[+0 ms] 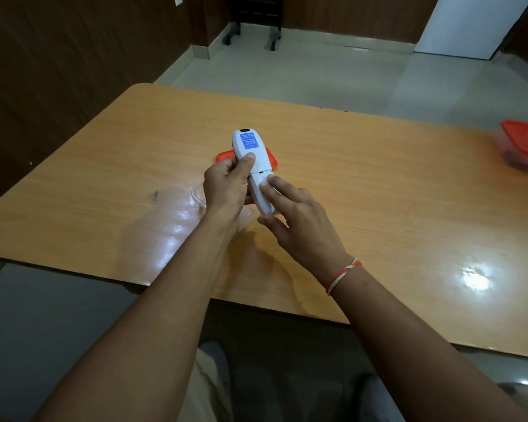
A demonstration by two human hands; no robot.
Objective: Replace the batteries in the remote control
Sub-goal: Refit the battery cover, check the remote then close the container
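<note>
- Above the middle of the wooden table, the white remote control is held back-side up, its blue label at the end away from the person and its battery cover at the near end.
- The left hand grips the body just beyond the cover's seam, thumb curled onto the back, fingers wrapped underneath.
- The right hand lies with straight fingers pressing on the cover, thumb free below the remote's near tip; it clamps nothing.
- The cover looks seated or nearly so, so the step in hand is probably sliding it along its track.
- To do it well: keep the left grip off the seam, press flat and push along the remote's length, not down.
- Behind the grip lies an orange lid; under the left wrist, a clear container; well off to the right, an orange-lidded box.
</note>
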